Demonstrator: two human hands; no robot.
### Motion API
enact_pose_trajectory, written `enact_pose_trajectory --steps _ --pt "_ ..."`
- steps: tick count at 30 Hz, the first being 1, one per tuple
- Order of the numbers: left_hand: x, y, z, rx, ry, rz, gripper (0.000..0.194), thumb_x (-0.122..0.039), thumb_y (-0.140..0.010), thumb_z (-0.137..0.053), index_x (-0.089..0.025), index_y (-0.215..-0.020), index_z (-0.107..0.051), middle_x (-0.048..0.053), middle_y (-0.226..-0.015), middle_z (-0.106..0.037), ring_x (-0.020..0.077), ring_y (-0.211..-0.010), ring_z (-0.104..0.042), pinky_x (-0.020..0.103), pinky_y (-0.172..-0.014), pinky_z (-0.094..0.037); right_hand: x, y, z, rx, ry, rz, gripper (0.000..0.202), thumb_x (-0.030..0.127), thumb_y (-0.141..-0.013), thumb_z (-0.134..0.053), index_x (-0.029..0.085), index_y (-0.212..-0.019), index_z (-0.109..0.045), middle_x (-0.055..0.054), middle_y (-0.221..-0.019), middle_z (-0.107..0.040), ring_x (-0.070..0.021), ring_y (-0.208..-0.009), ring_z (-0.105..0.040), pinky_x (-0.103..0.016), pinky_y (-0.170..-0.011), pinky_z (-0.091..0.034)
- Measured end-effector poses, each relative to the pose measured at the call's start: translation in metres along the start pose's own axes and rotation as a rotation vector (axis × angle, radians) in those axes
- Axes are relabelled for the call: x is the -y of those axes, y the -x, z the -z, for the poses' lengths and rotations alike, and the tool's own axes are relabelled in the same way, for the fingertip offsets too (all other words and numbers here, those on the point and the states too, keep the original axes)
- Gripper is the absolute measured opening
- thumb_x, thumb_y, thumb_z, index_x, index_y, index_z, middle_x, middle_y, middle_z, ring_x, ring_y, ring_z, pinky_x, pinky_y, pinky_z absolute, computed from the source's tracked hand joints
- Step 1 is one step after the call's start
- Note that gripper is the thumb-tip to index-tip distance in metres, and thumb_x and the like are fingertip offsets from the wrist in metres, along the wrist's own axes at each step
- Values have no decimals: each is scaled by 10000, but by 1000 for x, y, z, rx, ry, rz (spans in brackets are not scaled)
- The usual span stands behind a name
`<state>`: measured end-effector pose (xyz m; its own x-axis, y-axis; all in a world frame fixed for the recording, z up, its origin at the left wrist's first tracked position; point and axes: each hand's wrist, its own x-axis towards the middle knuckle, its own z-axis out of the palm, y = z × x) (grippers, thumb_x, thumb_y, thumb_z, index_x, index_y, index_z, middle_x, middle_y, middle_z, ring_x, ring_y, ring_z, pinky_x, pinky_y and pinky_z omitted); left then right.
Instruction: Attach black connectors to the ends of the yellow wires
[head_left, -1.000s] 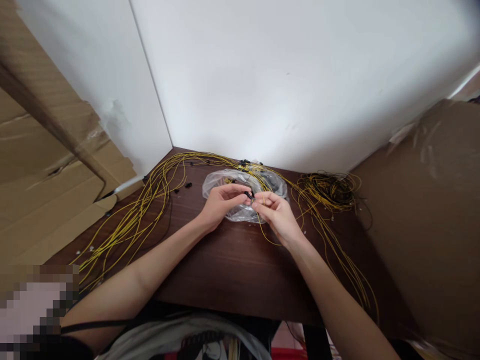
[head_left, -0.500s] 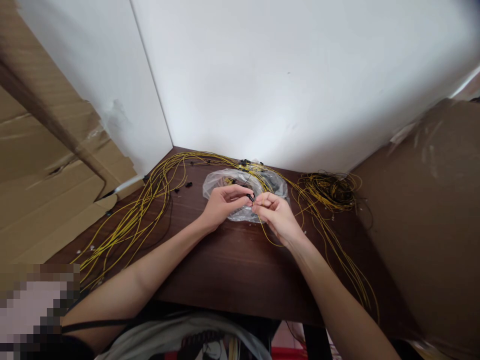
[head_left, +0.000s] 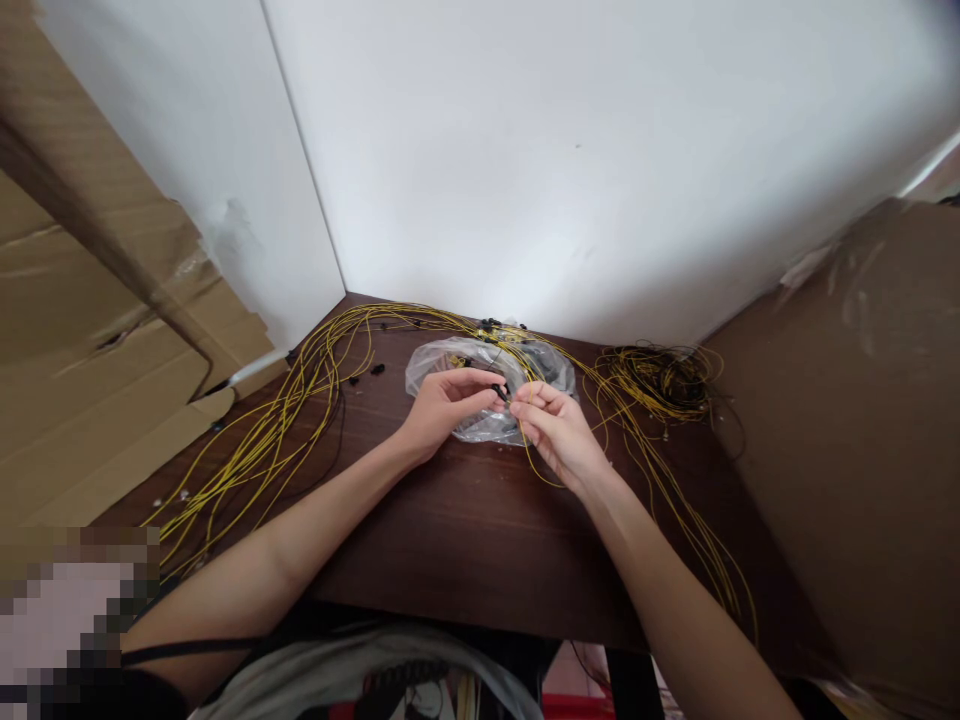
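Between thumb and fingers, my left hand pinches a small black connector piece. My right hand is closed on a thin yellow wire, which loops down below the fingers. The fingertips of both hands nearly meet, with the wire's end at the black piece; whether it is inside cannot be made out. Right behind the hands lies a clear plastic bag with small dark and yellow parts in it. More yellow wires run over the bag.
Bundles of yellow wire spread over the dark wooden table at left. A coiled heap of wire sits at the right. Loose black pieces lie left of the bag. White panels and cardboard enclose the table.
My right hand has shifted very slightly to the right and its fingers have re-angled. The black piece in my left hand has tilted a little and sits slightly further left.
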<state>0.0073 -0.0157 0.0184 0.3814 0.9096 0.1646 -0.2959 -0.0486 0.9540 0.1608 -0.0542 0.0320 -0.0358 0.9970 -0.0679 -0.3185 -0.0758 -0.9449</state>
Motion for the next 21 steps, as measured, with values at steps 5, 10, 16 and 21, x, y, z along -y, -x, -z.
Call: enact_pose_trajectory --steps 5,10,16,21 --pt "1 0 0 -24 9 -5 219 -225 -668 -704 -146 -871 -688 36 -721 -698 145 -672 -652 331 -770 -524 -2 -1 0 -16 -73 -20 222 199 -585 -748 156 -717 -576 58 -554 -511 -5 -417 -365 -131 -377 -266" --pt "3 0 -1 -41 20 -20 212 -215 -670 -706 -150 -872 -692 34 -749 -700 133 -682 -648 310 -762 -524 -3 -1 -1 -9 -86 -18 235 188 -575 -753 158 -708 -563 72 -531 -475 -5 -422 -374 -120 -375 -273" --pt "8 -1 -1 -49 77 -10 215 -214 -656 -720 -150 -860 -701 45 -788 -704 137 -689 -645 313 -764 -518 -5 0 -5 -14 -55 31 209 179 -589 -718 165 -683 -532 83 -504 -447 -12 -402 -331 -147 -374 -235" --pt "11 0 -4 -51 173 29 198 -196 -650 -728 -152 -843 -708 38 -781 -700 126 -705 -639 290 -760 -516 -8 -1 -6 -22 -68 80 177 147 -606 -681 171 -671 -518 96 -476 -420 -16 -400 -309 -160 -395 -216"
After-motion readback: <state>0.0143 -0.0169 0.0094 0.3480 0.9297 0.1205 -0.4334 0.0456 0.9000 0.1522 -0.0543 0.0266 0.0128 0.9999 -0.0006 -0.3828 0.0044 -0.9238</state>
